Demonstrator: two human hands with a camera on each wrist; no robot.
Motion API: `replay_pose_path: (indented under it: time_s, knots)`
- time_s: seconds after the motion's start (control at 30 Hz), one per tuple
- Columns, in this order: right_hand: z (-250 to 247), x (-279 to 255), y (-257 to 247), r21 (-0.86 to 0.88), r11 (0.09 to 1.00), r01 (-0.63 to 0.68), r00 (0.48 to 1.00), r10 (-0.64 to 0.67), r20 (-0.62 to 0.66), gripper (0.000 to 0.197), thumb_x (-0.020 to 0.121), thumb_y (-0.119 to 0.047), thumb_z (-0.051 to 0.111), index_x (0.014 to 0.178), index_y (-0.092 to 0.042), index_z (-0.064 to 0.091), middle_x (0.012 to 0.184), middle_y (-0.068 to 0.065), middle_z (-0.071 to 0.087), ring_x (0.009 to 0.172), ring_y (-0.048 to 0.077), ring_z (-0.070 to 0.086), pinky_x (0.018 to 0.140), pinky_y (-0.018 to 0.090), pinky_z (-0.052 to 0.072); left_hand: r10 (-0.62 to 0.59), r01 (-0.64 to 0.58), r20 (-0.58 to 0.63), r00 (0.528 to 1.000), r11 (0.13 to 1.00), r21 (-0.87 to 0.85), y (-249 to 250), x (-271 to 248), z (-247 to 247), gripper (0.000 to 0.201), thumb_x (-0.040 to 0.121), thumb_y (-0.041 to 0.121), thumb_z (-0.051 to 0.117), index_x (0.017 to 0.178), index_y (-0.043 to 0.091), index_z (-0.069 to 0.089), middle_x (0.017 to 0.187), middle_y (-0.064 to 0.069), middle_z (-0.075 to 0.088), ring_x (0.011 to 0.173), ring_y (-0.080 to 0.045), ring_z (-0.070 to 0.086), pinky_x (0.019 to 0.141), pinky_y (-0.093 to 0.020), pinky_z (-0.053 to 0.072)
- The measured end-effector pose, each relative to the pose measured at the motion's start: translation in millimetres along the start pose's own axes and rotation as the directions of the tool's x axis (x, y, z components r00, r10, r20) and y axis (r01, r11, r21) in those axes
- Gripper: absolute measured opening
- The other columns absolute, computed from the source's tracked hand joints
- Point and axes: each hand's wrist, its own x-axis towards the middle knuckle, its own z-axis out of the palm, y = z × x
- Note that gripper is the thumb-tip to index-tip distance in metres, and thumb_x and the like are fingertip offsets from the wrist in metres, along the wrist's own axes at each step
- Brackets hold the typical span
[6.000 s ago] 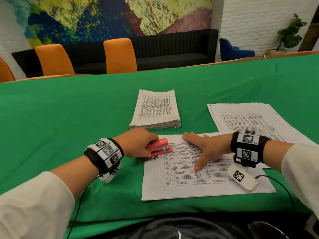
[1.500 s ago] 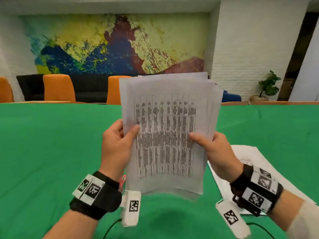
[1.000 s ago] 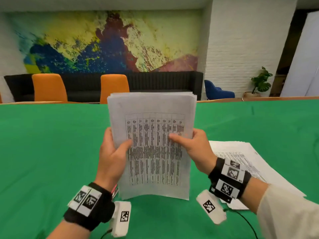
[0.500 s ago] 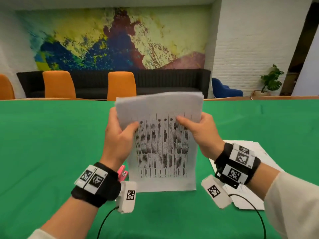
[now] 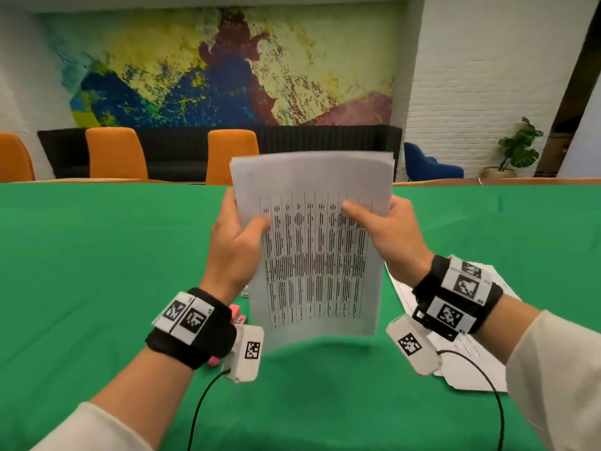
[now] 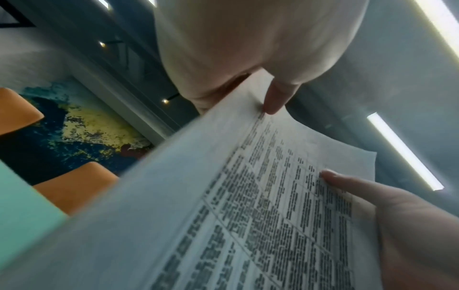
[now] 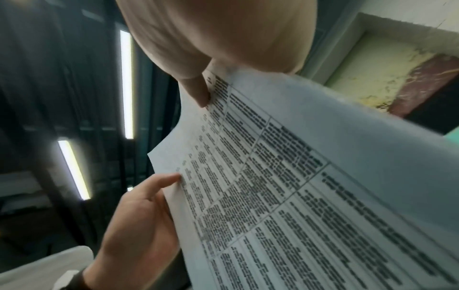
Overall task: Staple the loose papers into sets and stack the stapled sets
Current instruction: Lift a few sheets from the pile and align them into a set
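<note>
The left hand and right hand are each pinching a side edge of the sheaf of papers, thumbs in front, holding it upright above the green tabletop at 12 o'clock.

Both hands raised, left hand and right hand pinching.

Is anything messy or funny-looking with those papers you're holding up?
A little. The sheaf of papers, held upright between the left hand and right hand, is not squared: sheet edges fan out at its top right corner. The loose pile on the green table also lies unevenly. Nothing looks torn or spilled.
</note>
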Motion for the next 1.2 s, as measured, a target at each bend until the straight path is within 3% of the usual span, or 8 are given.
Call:
replay_pose_path:
  time_s: [0.13,0.27,0.43,0.57,0.77,0.93,1.2]
  knots:
    - [0,9,-10,0.046,0.999,-0.008,1.0,0.008,-0.017,0.011,0.097,-0.014,0.07,0.107,-0.015,0.074,0.105,0.009,0.08,0.097,0.026,0.077,0.082,0.04,0.063,0.034,-0.034,-0.023,0.999,0.999,0.007,10,13,0,0.03,0.084,0.016,0.06,0.109,0.032,0.057,0.105,0.009,0.074,0.1,-0.014,0.072,0.088,-0.046,0.06]
    - [-4,-7,15,-0.005,0.996,-0.087,0.996,0.087,-0.025,0.014,0.093,-0.018,0.075,0.107,-0.017,0.075,0.104,0.004,0.08,0.098,0.023,0.077,0.089,0.044,0.062,-0.081,0.081,-0.002,0.997,0.996,-0.033,-14,-11,-1,0.032,0.084,0.016,0.06,0.115,0.023,0.057,0.11,0.004,0.075,0.1,-0.015,0.073,0.09,-0.049,0.062]
    - [-6,-8,21,-0.024,0.996,-0.089,0.996,0.088,-0.02,0.016,0.093,-0.017,0.076,0.109,-0.013,0.075,0.102,0.005,0.081,0.094,0.023,0.078,0.084,0.042,0.064,-0.15,0.145,-0.025,0.988,0.979,-0.142,-23,-11,6,0.029,0.087,0.006,0.056,0.114,0.015,0.06,0.111,-0.003,0.076,0.105,-0.024,0.073,0.089,-0.047,0.06]
    - [-7,-3,16,0.037,0.997,-0.066,0.998,0.067,-0.021,0.015,0.094,-0.017,0.074,0.11,-0.013,0.074,0.102,0.007,0.08,0.092,0.023,0.078,0.076,0.035,0.063,-0.121,0.116,-0.026,0.992,0.983,-0.143,-19,0,12,0.027,0.094,0.001,0.052,0.11,0.02,0.06,0.105,0.002,0.077,0.101,-0.021,0.074,0.084,-0.043,0.061]
    - [-6,-21,42,0.125,0.982,-0.142,0.99,0.143,0.002,0.021,0.091,-0.015,0.075,0.112,-0.01,0.075,0.107,0.009,0.08,0.097,0.027,0.077,0.08,0.037,0.062,-0.195,0.195,0.014,0.981,0.972,-0.131,-43,-23,9,0.031,0.091,0.011,0.056,0.12,0.02,0.06,0.116,0.003,0.075,0.109,-0.021,0.072,0.098,-0.055,0.057]
    - [-1,-23,44,0.162,0.977,-0.137,0.99,0.141,-0.013,0.016,0.094,-0.013,0.072,0.11,-0.01,0.074,0.105,0.009,0.08,0.094,0.025,0.078,0.076,0.036,0.062,-0.156,0.16,0.037,0.987,0.975,-0.156,-37,-18,10,0.034,0.088,0.017,0.056,0.121,0.023,0.059,0.121,-0.004,0.073,0.114,-0.032,0.069,0.098,-0.064,0.054]
    - [-10,-16,38,0.096,0.987,-0.126,0.992,0.127,-0.008,0.03,0.086,-0.024,0.077,0.113,-0.012,0.076,0.107,0.007,0.08,0.097,0.026,0.077,0.085,0.044,0.062,-0.14,0.141,0.016,0.99,0.982,-0.128,-35,-20,5,0.034,0.088,0.017,0.057,0.122,0.023,0.057,0.118,0.001,0.074,0.109,-0.022,0.072,0.094,-0.055,0.059]
